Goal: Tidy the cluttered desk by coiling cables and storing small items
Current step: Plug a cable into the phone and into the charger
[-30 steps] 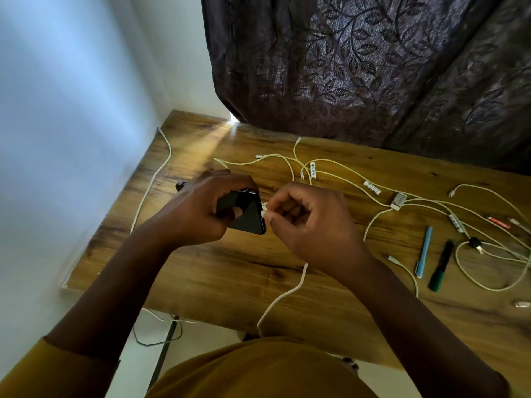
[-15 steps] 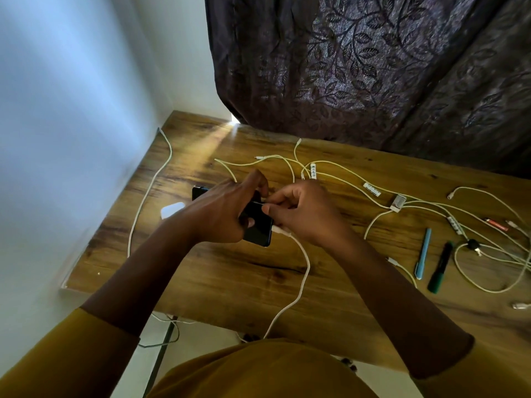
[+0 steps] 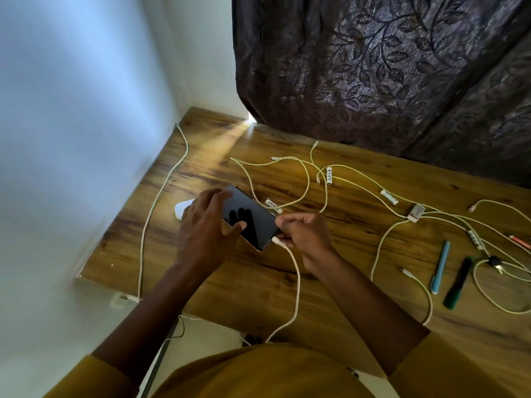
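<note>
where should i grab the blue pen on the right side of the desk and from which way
Take the blue pen at mid-barrel, from straight above, fingers closing across its width. It lies flat on the desk, running near to far, with bare wood on its left. The dark green marker lies close on its right, so keep the grip narrow.

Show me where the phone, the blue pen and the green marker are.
phone (image 3: 253, 218), head view, middle of its dark screen.
blue pen (image 3: 440, 267), head view, middle of its barrel.
green marker (image 3: 458, 282), head view, middle of its body.

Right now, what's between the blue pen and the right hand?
Head view: a white cable looping across bare desk, between blue pen and right hand.
</note>
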Demonstrator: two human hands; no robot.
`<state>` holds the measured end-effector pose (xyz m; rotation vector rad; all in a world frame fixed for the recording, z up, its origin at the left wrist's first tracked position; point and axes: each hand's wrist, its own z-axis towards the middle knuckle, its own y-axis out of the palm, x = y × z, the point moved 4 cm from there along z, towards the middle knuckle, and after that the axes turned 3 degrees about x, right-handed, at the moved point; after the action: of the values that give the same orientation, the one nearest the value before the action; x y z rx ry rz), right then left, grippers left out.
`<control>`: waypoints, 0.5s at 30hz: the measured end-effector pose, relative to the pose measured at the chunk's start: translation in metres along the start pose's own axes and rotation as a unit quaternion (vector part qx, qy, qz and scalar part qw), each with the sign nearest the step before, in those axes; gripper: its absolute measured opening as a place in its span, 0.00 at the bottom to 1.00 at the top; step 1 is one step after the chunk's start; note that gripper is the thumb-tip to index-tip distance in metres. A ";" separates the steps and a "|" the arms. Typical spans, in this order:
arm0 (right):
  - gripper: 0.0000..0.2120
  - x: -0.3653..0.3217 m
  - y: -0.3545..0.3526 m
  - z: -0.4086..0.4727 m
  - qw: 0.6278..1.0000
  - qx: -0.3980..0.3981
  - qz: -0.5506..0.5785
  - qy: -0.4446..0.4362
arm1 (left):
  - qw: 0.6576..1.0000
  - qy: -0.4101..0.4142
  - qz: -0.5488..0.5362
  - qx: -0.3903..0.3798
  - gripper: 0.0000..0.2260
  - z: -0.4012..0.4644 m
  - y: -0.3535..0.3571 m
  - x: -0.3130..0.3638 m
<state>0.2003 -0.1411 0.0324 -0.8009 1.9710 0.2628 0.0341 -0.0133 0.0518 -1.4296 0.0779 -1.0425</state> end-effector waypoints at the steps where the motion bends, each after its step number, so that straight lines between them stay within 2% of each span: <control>1: 0.03 0.006 0.004 0.002 1.000 0.002 0.017 0.017 | 1.000 -0.021 0.004 0.009 0.29 -0.007 0.003 -0.008; 4: 0.04 0.024 0.021 0.010 0.996 0.008 0.052 0.069 | 0.997 -0.071 0.005 0.006 0.29 -0.024 0.014 -0.023; 8: 0.05 0.039 0.043 0.019 0.989 0.009 0.094 0.114 | 0.993 -0.113 -0.017 -0.034 0.31 -0.033 0.031 -0.027; 15: 0.05 0.050 0.061 0.031 0.986 0.026 0.116 0.117 | 0.989 -0.136 -0.019 -0.052 0.31 -0.029 0.044 -0.032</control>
<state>0.1676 -0.1010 -0.0345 -0.5901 2.2862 0.2624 0.0215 -0.0245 -0.0073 -1.6620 -0.0943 -0.8754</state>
